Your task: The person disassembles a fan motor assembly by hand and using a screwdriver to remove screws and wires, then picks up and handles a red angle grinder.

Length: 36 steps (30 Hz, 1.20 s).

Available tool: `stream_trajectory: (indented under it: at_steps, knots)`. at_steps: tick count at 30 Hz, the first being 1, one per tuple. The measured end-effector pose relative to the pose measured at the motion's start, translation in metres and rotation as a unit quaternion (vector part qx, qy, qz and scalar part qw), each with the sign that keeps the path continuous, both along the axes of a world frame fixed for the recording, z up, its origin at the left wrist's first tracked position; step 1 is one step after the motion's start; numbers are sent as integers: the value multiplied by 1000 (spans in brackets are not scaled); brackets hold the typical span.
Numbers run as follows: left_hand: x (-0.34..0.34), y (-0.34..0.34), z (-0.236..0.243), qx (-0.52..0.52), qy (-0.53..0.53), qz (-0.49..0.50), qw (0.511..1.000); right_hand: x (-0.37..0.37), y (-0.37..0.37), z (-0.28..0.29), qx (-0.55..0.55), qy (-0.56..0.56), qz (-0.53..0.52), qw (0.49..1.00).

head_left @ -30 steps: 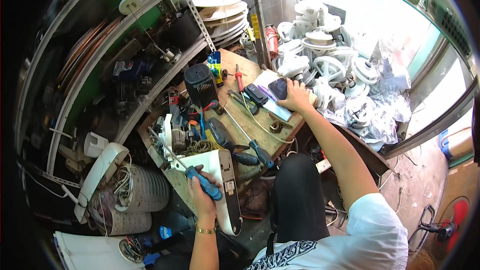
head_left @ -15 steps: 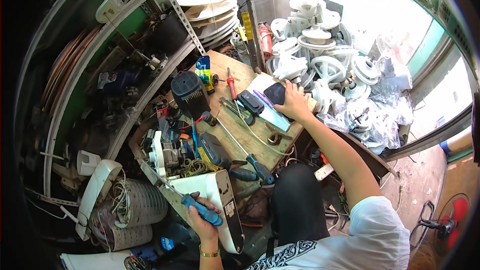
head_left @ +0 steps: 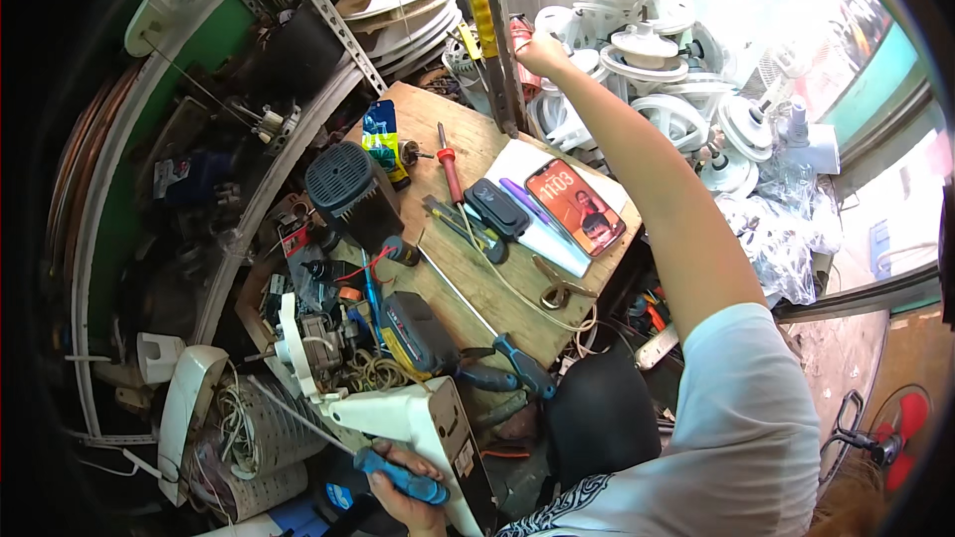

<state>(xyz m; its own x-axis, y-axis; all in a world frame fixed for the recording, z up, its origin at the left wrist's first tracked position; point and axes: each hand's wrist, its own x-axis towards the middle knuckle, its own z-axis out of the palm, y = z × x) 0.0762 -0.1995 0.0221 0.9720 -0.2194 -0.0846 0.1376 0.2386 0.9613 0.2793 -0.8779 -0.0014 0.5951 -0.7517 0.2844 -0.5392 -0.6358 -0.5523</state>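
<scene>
My left hand is closed round the blue handle of a screwdriver. Its long shaft points up and left, past a white appliance housing beside that hand. Stretched far forward, my right hand is closed at a red can by the metal post; the fingertips are partly hidden. Below that arm, a phone with its screen lit lies on a paper on the wooden table. A second screwdriver, with a blue and black handle, rests at the table's near edge.
A soldering iron, pliers, a black case and a power tool battery lie on or beside the table. White fan parts are piled behind at right. Metal shelving stands left; a dark stool seat is near me.
My right hand has left the phone and moved forward to the red can. The phone's screen, dark before, is now lit. My left hand still holds the screwdriver, slightly lower in view.
</scene>
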Motion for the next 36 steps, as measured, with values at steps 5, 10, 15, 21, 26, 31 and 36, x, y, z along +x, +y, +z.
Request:
stream_trajectory:
  at_steps: [5,10,15,21,26,31,36]
  knots:
    - [0,7,-2,32,19,69,997,54,-24,-30,-35,168,67,983]
    - [0,15,-9,2,103,29,994,70,-66,-62,12,201,27,979]
    - [-4,9,5,37,132,52,989,118,-81,-121,137,178,-69,972]
    - [-8,7,6,76,123,59,988,165,-122,-169,214,271,-241,907]
    - [15,8,-12,65,84,-24,994,89,-214,-147,126,150,-257,946]
    - [-2,13,-4,65,116,30,991,143,-157,-163,133,153,-190,961]
    - [-1,4,1,56,128,45,989,134,-149,-148,151,120,-213,958]
